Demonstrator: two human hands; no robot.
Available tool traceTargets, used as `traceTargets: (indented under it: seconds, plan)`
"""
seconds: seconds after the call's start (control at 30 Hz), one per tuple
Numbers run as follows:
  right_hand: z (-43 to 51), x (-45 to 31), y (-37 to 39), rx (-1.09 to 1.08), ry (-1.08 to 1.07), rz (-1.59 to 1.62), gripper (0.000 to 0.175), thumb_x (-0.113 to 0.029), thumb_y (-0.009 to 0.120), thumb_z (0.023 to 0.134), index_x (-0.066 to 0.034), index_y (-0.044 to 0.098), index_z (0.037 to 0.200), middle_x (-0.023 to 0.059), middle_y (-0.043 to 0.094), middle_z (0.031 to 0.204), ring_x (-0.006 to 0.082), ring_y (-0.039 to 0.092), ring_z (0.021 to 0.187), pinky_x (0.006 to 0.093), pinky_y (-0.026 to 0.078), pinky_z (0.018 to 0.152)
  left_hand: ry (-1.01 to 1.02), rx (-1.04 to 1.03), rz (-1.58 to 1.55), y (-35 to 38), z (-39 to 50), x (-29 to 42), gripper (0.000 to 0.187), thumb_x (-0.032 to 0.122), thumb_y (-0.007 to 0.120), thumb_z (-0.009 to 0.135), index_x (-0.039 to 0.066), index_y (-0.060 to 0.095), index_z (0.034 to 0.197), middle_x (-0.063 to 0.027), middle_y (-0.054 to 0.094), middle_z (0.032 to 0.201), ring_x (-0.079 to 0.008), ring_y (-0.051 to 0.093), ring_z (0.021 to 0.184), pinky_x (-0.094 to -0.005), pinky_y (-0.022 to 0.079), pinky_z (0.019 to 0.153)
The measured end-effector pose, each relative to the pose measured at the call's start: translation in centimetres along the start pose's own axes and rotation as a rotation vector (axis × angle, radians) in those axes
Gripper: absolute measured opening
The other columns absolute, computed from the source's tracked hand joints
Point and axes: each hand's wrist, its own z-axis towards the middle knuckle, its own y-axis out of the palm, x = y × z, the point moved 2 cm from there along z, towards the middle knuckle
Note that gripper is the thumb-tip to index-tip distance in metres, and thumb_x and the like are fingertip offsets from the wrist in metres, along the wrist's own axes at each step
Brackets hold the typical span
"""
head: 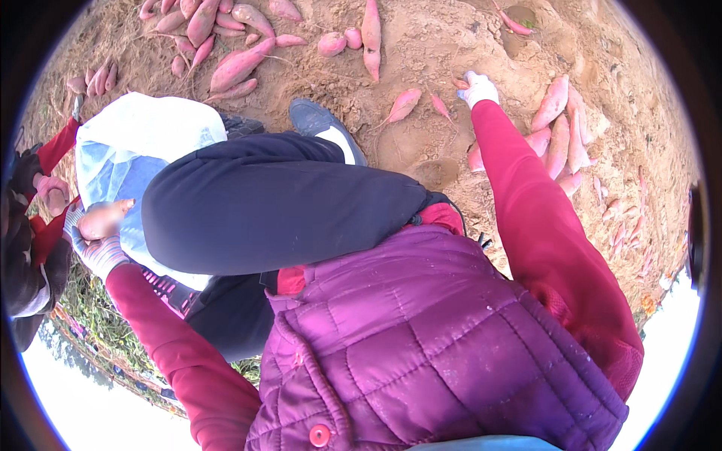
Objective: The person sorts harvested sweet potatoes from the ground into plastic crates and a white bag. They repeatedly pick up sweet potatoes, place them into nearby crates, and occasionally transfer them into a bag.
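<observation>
At the left, my left hand [104, 253], in a striped knit glove, holds a sweet potato [96, 221] beside a white plastic liner [149, 124]. Another striped glove [72, 217] meets the far side of this root; it seems to continue from a co-worker's red sleeve. My right hand [480, 89] reaches out over the soil in a pale glove. Its fingertips pinch a small sweet potato [460, 83], partly hidden by the hand. Two loose sweet potatoes, one larger [405, 105] and one thin [440, 105], lie just left of that hand.
A heap of sweet potatoes [203, 22] lies at the upper left, another pile [558, 135] right of my right forearm. A crate [169, 290] shows below the liner. My shoe [324, 127] rests on the soil. A co-worker [34, 253] is close at the left edge.
</observation>
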Motion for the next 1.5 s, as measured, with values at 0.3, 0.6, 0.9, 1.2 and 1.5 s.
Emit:
traceTargets:
  seconds: [0.3,0.6,0.9,1.2,1.5]
  plan:
    - [0.6,-4.0,-2.0,-0.530,-0.199,1.771,0.041,-0.006,0.063,0.069,-0.0006,0.054,0.109,0.0115,0.064,0.084,0.0261,0.064,0.077,0.0410,0.053,0.068,0.008,0.054,-0.122,-9.8,-5.6,-1.5,0.046,0.034,0.065,0.077,0.002,0.052,0.108,-0.0111,0.057,0.099,-0.0272,0.056,0.090,-0.0434,0.044,0.086]
    - [-9.5,-14.5,0.9,-0.292,-0.645,-0.425,0.047,-0.026,0.076,0.075,-0.0096,0.055,0.114,0.0242,0.051,0.123,0.0390,0.056,0.110,0.0423,0.048,0.091,-0.027,-0.320,-0.408,-10.7,-9.8,-2.9,0.044,0.025,0.061,0.076,-0.005,0.055,0.108,-0.0207,0.060,0.090,-0.0378,0.059,0.080,-0.0503,0.049,0.075]
    - [-0.6,-8.4,-0.5,-0.191,-0.550,0.259,0.056,-0.019,0.074,0.073,-0.0078,0.053,0.123,0.0101,0.064,0.099,0.0212,0.062,0.084,0.0307,0.051,0.076,0.052,-0.354,-0.368,-12.8,-11.8,-2.5,0.052,0.034,0.063,0.074,0.001,0.054,0.113,-0.0205,0.062,0.092,-0.0360,0.061,0.081,-0.0480,0.051,0.071]
    - [-3.0,-18.3,-20.5,-0.264,-0.434,1.473,0.055,-0.039,0.071,0.081,-0.0108,0.052,0.124,0.0100,0.058,0.112,0.0239,0.058,0.100,0.0395,0.050,0.083,0.118,-0.331,-0.424,-12.1,-7.1,-2.5,0.069,0.003,0.066,0.060,0.007,0.050,0.127,-0.0142,0.057,0.115,-0.0325,0.055,0.105,-0.0423,0.047,0.093]
    - [-11.7,-40.8,-28.9,-0.654,-0.775,1.462,0.053,-0.045,0.057,0.089,-0.0012,0.053,0.120,0.0150,0.062,0.107,0.0233,0.059,0.085,0.0352,0.046,0.082,0.014,-0.010,0.275,-15.1,-0.1,-11.8,0.091,0.009,0.069,0.068,0.008,0.025,0.148,-0.0128,0.039,0.144,-0.0271,0.037,0.131,-0.0329,0.031,0.107]
